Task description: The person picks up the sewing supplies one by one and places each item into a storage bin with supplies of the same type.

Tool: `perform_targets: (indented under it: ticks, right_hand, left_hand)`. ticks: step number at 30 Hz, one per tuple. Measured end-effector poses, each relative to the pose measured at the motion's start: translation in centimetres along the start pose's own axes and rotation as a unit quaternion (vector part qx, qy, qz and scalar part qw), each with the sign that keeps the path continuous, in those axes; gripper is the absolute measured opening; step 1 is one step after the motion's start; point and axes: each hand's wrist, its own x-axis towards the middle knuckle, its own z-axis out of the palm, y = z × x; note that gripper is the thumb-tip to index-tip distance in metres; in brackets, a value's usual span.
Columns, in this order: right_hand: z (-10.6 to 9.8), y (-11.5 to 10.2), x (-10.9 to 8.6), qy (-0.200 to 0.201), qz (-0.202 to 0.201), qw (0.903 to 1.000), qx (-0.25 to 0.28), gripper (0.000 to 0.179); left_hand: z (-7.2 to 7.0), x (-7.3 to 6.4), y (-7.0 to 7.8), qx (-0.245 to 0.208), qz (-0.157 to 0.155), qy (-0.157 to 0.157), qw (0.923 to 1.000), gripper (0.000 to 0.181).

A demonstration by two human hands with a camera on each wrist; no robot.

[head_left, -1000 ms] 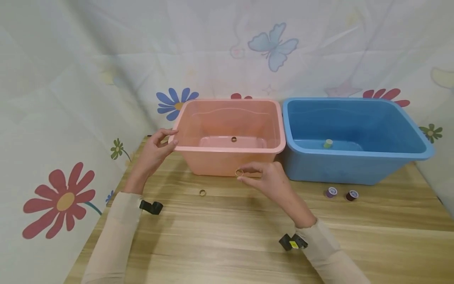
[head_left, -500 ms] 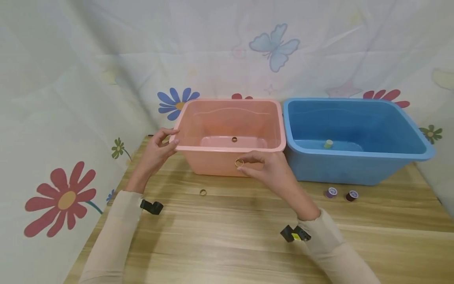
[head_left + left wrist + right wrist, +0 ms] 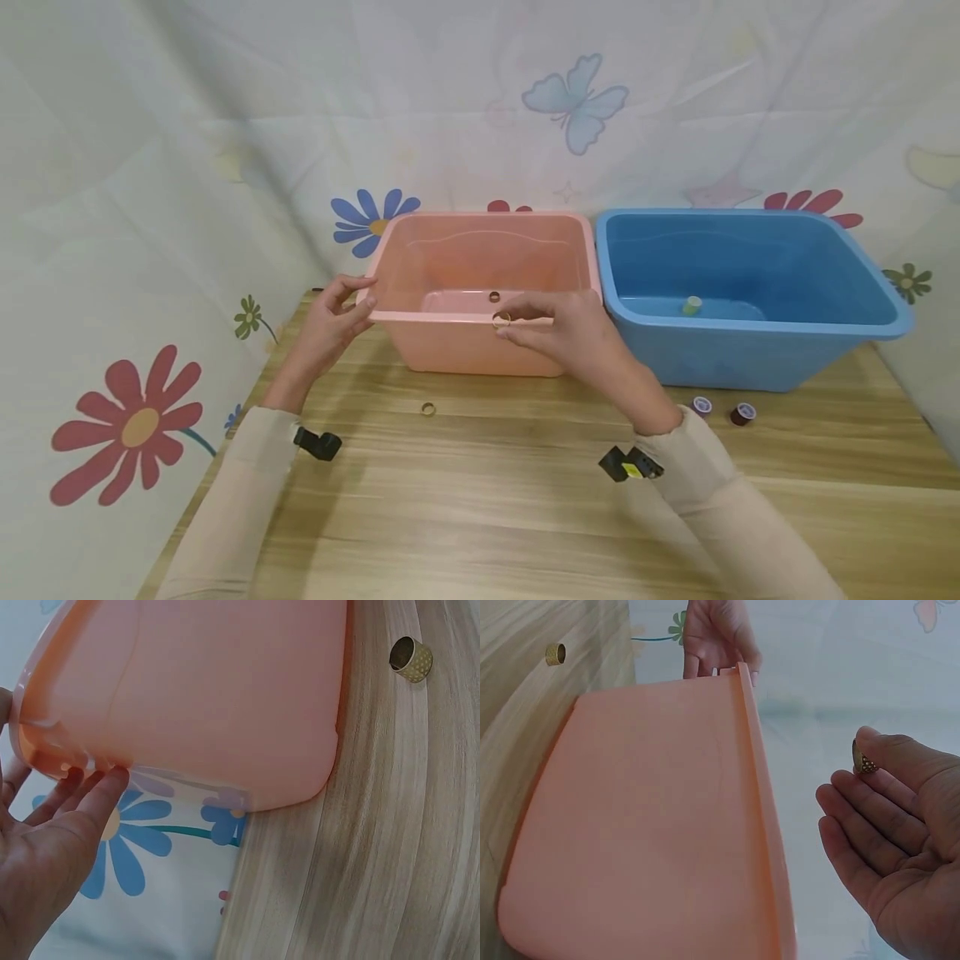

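Note:
My right hand [image 3: 577, 333] pinches a gold dimpled thimble ring [image 3: 866, 763] between thumb and fingertip, over the front rim of the pink tub [image 3: 472, 348]. In the right wrist view the other fingers are spread below it, apart from the tub. At the tub's left end, my left hand [image 3: 322, 325] holds the rim between thumb and fingers. A second thimble ring [image 3: 494, 297] lies on the tub's floor. On the table in front of the tub sits a third one [image 3: 415, 664], its dimples visible in the left wrist view.
Right of the pink tub, close against it, stands a blue tub [image 3: 712, 354] with a small pale green spool [image 3: 692, 305] inside. A purple spool [image 3: 701, 407] and a dark spool [image 3: 742, 414] are on the wooden table [image 3: 450, 517]. A flowered curtain [image 3: 450, 100] hangs behind.
My right hand has risen with the thimble ring, from in front of the pink tub's wall up to its rim. My left hand has stayed on the rim.

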Motion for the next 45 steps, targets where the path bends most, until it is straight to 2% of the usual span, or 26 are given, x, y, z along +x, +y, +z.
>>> perform_targets:
  ticks: [5,12,20,26,29,34,39,45]
  right_hand:
    - [-0.7,-0.3,0.8,-0.002,-0.002,0.9999,-0.016,0.028]
    - [-1.8,-0.6,2.1,0.005,-0.018,0.9998,-0.008,0.022]
    - [-3.0,-1.2,4.1,0.0,-0.037,0.9993,-0.012,0.022]
    - [-4.5,-1.4,5.9,-0.01,0.001,0.9999,-0.002,0.021]
    - [-4.8,-1.4,6.8,-0.016,-0.002,0.9997,-0.02,0.022]
    - [-4.7,-1.3,8.1,-0.041,-0.027,0.9984,-0.03,0.021]
    - [-4.9,-1.2,9.7,-0.069,-0.051,0.9937,-0.072,0.021]
    - [-6.0,-0.4,11.9,-0.1,-0.036,0.99,-0.093,0.026]
  left_hand:
    - [0.0,0.0,-0.1,0.001,0.003,-0.002,1.0,0.035]
    - [0.1,-0.1,-0.1,-0.005,0.008,-0.009,0.9999,0.036]
    - [0.1,-0.4,-0.2,-0.014,0.011,0.007,0.9998,0.033]
    - [0.3,-0.3,-0.4,-0.014,0.023,0.009,0.9996,0.036]
    - [0.4,-0.3,-0.5,-0.014,0.027,0.01,0.9995,0.035]
    - [0.5,-0.6,-0.6,-0.008,0.031,0.015,0.9994,0.034]
    - [0.7,-0.7,-0.7,0.009,0.038,0.027,0.9989,0.037]
    - [1.0,-0.5,-0.5,0.02,0.039,0.036,0.9984,0.037]
